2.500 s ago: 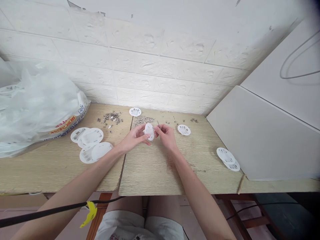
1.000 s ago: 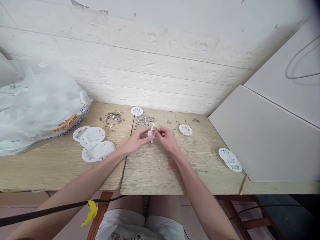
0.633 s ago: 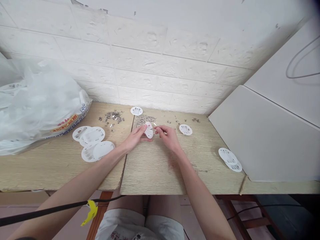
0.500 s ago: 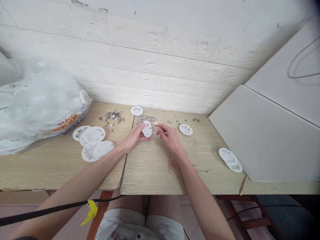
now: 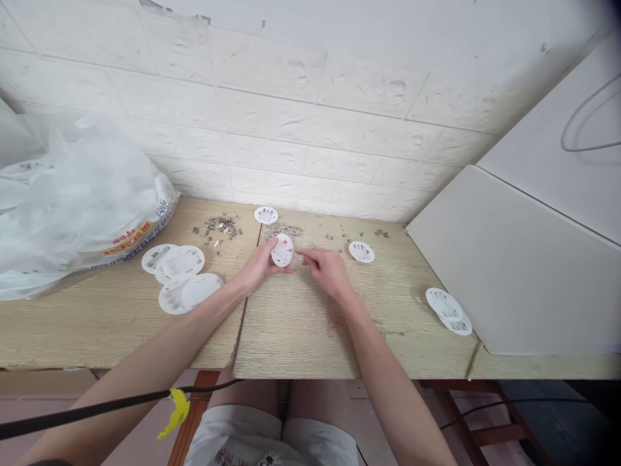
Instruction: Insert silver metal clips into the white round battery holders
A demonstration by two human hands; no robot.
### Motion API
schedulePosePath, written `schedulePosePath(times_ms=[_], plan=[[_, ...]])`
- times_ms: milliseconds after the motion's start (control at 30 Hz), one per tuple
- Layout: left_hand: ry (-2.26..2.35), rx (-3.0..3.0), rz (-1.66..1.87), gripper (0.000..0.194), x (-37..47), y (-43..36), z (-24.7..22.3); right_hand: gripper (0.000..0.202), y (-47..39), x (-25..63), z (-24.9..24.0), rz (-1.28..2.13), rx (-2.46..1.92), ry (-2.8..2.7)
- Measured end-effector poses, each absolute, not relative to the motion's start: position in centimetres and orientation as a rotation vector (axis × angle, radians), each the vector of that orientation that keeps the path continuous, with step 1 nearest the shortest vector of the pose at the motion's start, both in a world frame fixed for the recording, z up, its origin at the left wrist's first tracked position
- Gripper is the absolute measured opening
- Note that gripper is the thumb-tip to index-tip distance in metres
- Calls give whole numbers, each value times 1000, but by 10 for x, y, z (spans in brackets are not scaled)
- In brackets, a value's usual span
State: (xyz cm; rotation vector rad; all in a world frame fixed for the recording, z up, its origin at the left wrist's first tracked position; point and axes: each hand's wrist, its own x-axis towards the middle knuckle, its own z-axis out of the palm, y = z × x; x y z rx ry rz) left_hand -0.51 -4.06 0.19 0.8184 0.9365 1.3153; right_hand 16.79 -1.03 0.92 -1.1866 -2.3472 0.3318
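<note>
**Disc in left hand, slim tool in right, over mid-desk**

Your left hand (image 5: 259,265) grips a round white disc (image 5: 283,251) by its side, tilted above the desk (image 5: 295,343), recessed face showing. Your right hand (image 5: 326,268) is pinched narrow on a slim tool (image 5: 299,252) pointing toward the disc; whether the tip touches, you cannot tell from this angle.

Edges: the desk's front edge runs under both your forearms, well nearer you than the disc. A seam (image 5: 239,336) splits the top, passing under your left forearm. Behind, the pale brick-patterned wall (image 5: 310,133) closes off the far side. Widest stretch of visible wood: between your forearms, and on to the right.

Around: a heap of small metal pieces (image 5: 286,230) lies just beyond the held disc; a second, darker heap (image 5: 222,225) sits left of the seam. Loose bits (image 5: 381,233) trail right along the wall. One disc by the wall (image 5: 266,215), another right of your hand (image 5: 361,252).

In the way: overlapping discs (image 5: 182,264) beside your left forearm, a bulky plastic bag (image 5: 77,200) behind them. Far right, two overlapping discs (image 5: 443,303) lie against a white panel (image 5: 524,272). A black cable (image 5: 101,408) crosses low at left, yellow tag (image 5: 175,414) hanging.
</note>
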Motion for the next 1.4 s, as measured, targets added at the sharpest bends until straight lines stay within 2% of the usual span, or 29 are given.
schedulePosePath(times_ms=[833, 1400], plan=[[993, 989, 1280, 42, -5, -44, -1, 33, -13, 165, 8, 139, -1269, -2426], [1006, 1178, 1221, 36, -6, -46, -4, 32, -12, 164, 7, -7, -1287, -2556]])
